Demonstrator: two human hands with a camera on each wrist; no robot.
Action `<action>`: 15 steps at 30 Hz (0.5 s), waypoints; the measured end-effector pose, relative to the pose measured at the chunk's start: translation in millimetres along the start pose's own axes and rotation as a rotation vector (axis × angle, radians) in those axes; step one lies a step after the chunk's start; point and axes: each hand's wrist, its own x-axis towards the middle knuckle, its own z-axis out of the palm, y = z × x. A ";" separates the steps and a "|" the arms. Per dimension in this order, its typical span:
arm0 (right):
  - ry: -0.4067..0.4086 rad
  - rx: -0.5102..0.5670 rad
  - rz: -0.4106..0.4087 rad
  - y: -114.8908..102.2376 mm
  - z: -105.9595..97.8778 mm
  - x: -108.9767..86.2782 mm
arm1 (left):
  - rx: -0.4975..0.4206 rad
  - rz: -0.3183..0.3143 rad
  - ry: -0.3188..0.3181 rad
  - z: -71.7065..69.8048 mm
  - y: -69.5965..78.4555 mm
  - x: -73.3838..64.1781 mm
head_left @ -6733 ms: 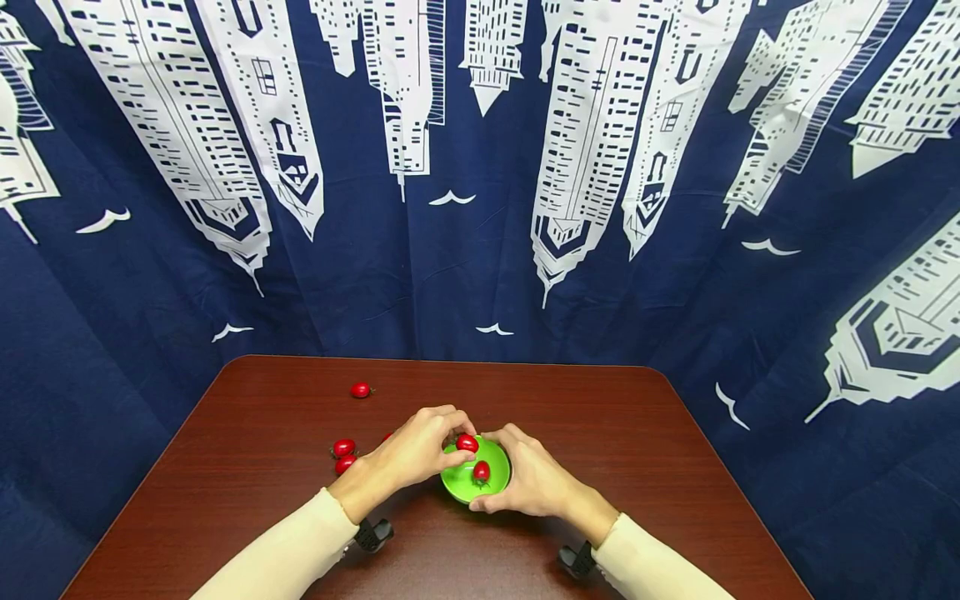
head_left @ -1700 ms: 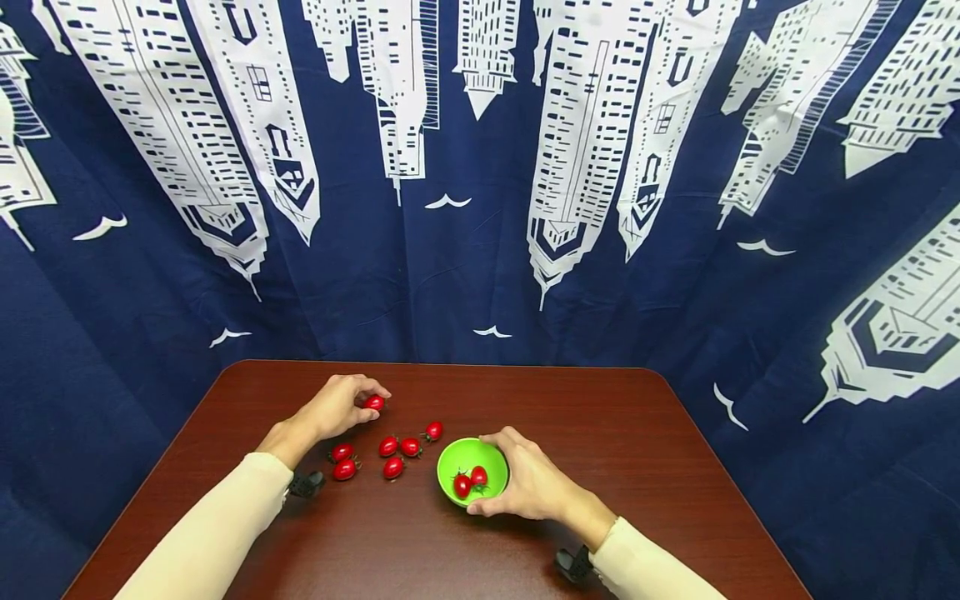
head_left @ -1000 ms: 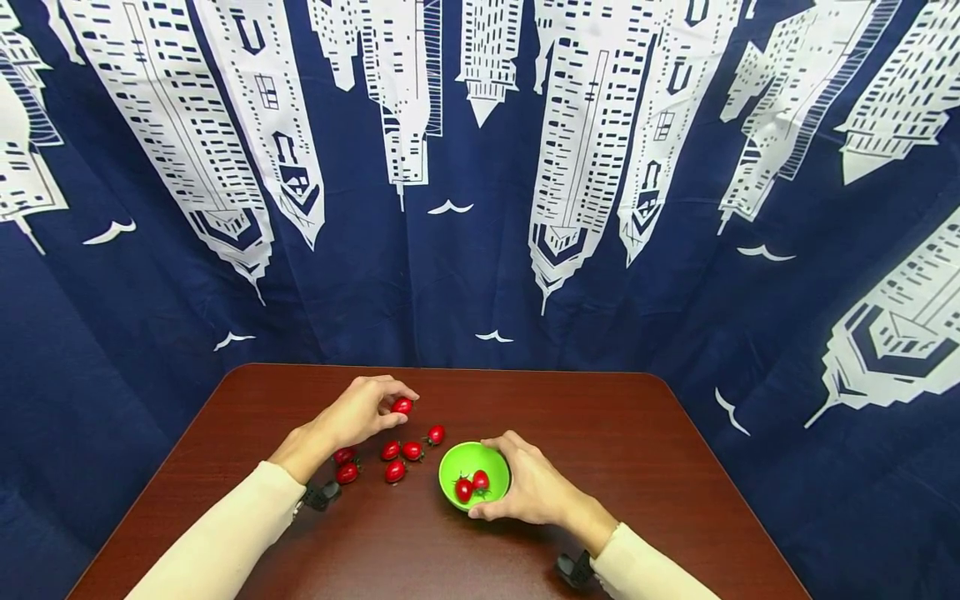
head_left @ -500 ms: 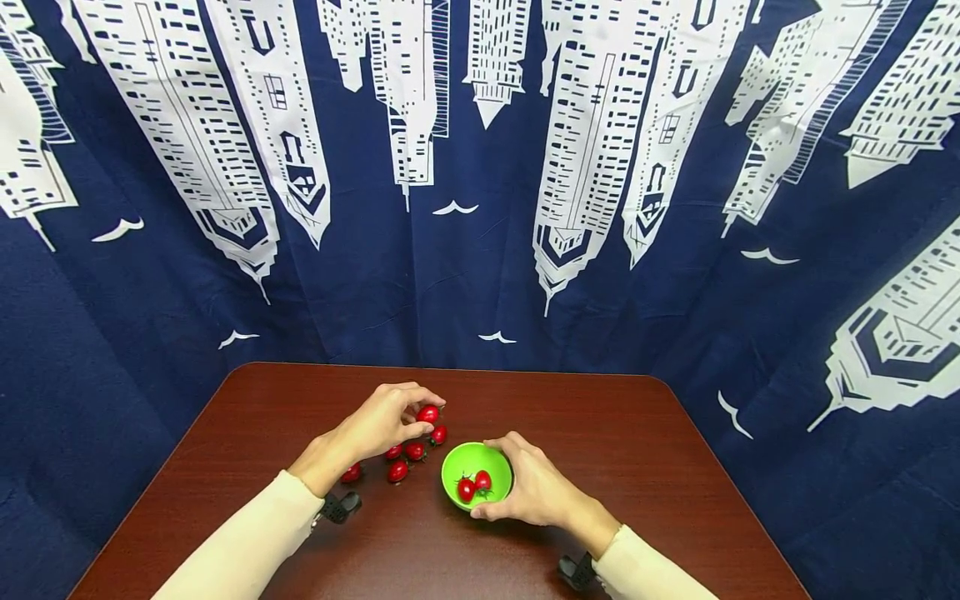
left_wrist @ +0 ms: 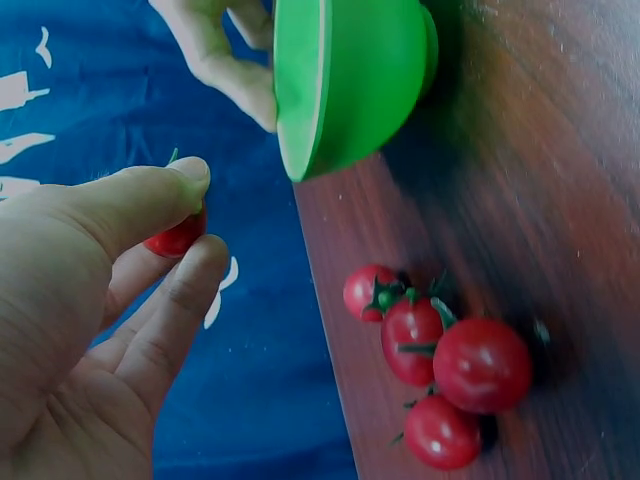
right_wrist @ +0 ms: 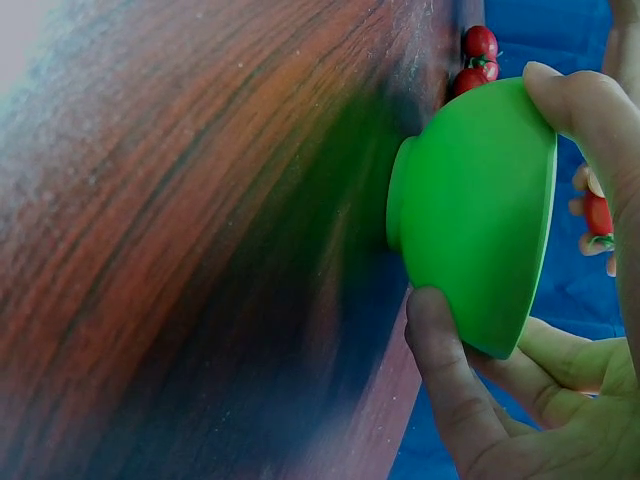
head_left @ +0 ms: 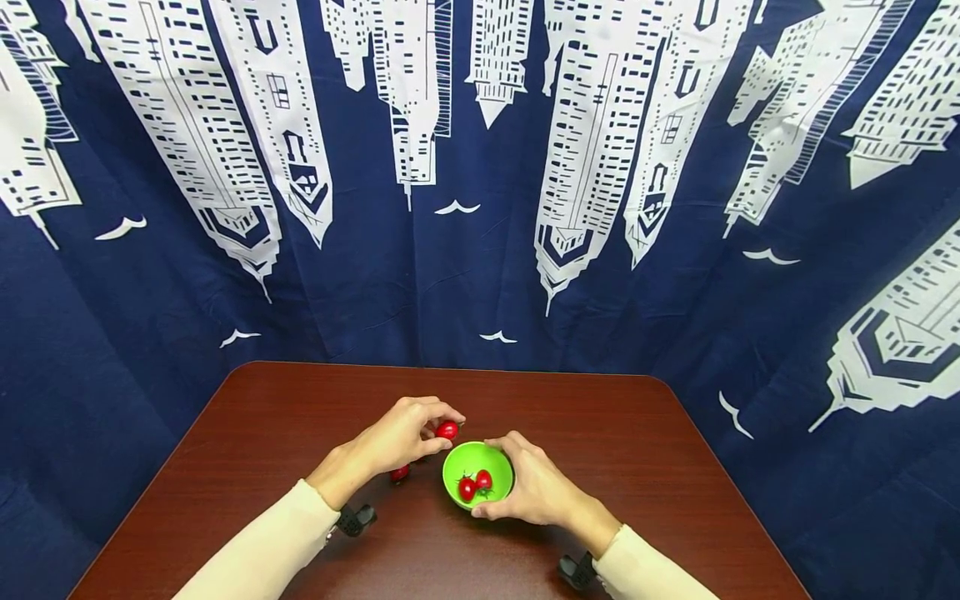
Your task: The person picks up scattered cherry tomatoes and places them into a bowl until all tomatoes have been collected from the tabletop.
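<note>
My left hand [head_left: 405, 433] pinches a red cherry tomato [head_left: 447, 430] between thumb and fingertips, just off the far left rim of a green bowl [head_left: 454, 465]. In the left wrist view that tomato [left_wrist: 178, 236] shows partly behind the thumb, its green stem sticking up. My right hand [head_left: 536, 483] grips the bowl from the right, thumb at the near side and fingers at the far side. Two cherry tomatoes [head_left: 467, 488] lie inside the bowl. The right wrist view shows the bowl's outer wall [right_wrist: 480, 200] upright, its foot at the tabletop.
Several loose cherry tomatoes [left_wrist: 482, 365] lie on the brown wooden table [head_left: 600, 433] left of the bowl; my left hand and forearm mostly hide them in the head view, where one tomato [head_left: 400, 473] peeks out. A blue cloth with white buildings [head_left: 420, 283] hangs behind the table.
My left hand let go of an earlier tomato in the bowl, picked up another at the back left, and carried it rightward to the bowl. My right hand kept holding the bowl.
</note>
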 end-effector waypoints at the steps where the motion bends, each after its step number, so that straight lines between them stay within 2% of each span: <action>1: 0.000 0.004 0.001 0.1 0.0 -0.1 | 0.001 0.011 -0.001 1.6 1.4 0.4; 10: -0.019 0.017 0.003 0.4 -0.6 0.3 | 0.015 0.014 -0.050 14.4 13.0 8.4; 15: -0.019 0.011 -0.003 0.3 -0.7 0.2 | 0.001 0.037 -0.071 19.7 16.8 12.4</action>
